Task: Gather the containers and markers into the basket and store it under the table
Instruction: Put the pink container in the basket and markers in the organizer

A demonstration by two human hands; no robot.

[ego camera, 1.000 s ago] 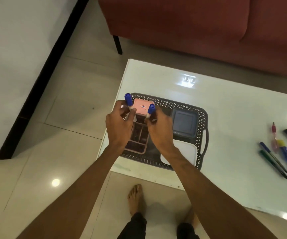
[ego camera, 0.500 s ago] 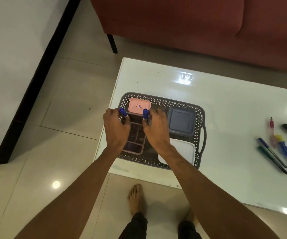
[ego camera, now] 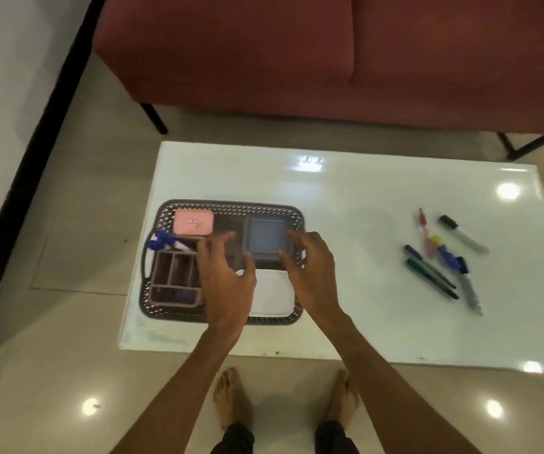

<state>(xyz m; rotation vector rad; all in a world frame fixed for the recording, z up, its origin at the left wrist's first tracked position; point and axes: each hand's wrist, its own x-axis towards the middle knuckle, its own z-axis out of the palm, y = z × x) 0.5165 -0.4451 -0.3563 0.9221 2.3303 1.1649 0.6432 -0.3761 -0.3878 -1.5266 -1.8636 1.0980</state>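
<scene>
A dark woven basket (ego camera: 231, 206) sits at the left end of the white table (ego camera: 345, 198). Inside it are a pink container (ego camera: 194, 221), a grey-blue container (ego camera: 268, 236), a white container (ego camera: 273, 294) and a brown divided organiser (ego camera: 174, 278). Two blue-capped markers (ego camera: 162, 242) lie at the basket's left, above the organiser. My left hand (ego camera: 226, 278) and my right hand (ego camera: 311, 273) hover over the basket's middle and right, fingers spread and holding nothing. Several loose markers (ego camera: 440, 260) lie on the table's right part.
A red sofa (ego camera: 296, 54) on black legs stands beyond the table. Tiled floor surrounds the table, with a white wall and black skirting at the left. My bare feet stand at the table's near edge.
Both hands have let go of the two blue-capped markers, which now lie in the basket's left side. The hands have shifted right, and the view has tilted up and right.
</scene>
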